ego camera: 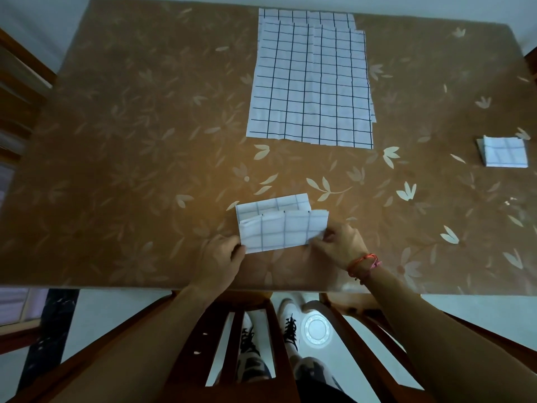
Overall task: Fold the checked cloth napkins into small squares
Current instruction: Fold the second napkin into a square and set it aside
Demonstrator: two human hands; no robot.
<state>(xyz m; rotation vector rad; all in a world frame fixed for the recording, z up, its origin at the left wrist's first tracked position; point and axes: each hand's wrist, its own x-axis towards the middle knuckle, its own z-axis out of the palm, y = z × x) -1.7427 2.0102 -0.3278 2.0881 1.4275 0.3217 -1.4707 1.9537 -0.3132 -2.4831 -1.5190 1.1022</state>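
Note:
A white napkin with dark checks (280,225) lies partly folded near the table's front edge, its near flap raised over the far layer. My left hand (222,254) pinches its near left corner. My right hand (337,242) pinches the near right corner of the same flap. Further back, a stack of flat unfolded checked napkins (311,82) is spread out. One napkin folded into a small square (504,151) sits at the right.
The table (130,155) has a brown cover with pale leaf patterns. A wooden chair back (252,330) stands between me and the front edge. Another chair (20,91) is at the left side. My shoes and a round floor drain show below.

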